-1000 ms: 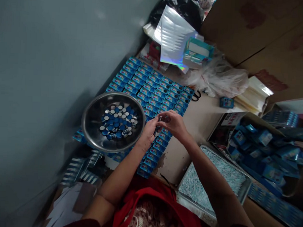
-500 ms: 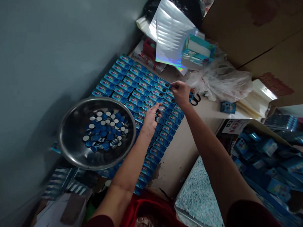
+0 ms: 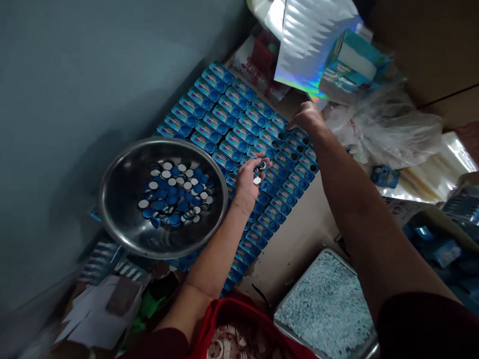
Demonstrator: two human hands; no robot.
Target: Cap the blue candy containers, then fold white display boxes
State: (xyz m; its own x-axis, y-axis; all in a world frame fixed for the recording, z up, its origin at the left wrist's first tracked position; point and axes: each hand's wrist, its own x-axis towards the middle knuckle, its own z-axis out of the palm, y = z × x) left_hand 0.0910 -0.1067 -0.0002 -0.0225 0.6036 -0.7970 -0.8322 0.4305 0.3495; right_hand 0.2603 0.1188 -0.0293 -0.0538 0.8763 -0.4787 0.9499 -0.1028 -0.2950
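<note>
Look, the left hand [image 3: 247,182] is cupped, fingers curled around a few small round discs [image 3: 257,180], one showing a white face, another a shiny metallic side. It hangs over the rows of blue printed cases [image 3: 220,115], just right of the stainless-steel bowl [image 3: 105,196]. And up goes the eye to the right hand [image 3: 307,119], bent at the wrist over the far right part of those rows, fingers drawn together and tips pointing down at the cases; whether anything is pinched there, I cannot tell. Close by its fingertips, several cases show dark round spots, while plenty of others show blue circles! Over to the bowl, which covers the left side of the rows from view: a loose heap of blue and white discs [image 3: 172,195] lies at its bottom. Beyond the right hand, a shiny holographic sheet [image 3: 307,40], a blue carton [image 3: 351,58] and a crumpled clear plastic bag [image 3: 386,127]. Nearer, beside the bare strip of counter [image 3: 300,229], a metal tray [image 3: 369,354] full of pale blue granules [image 3: 325,308].
</note>
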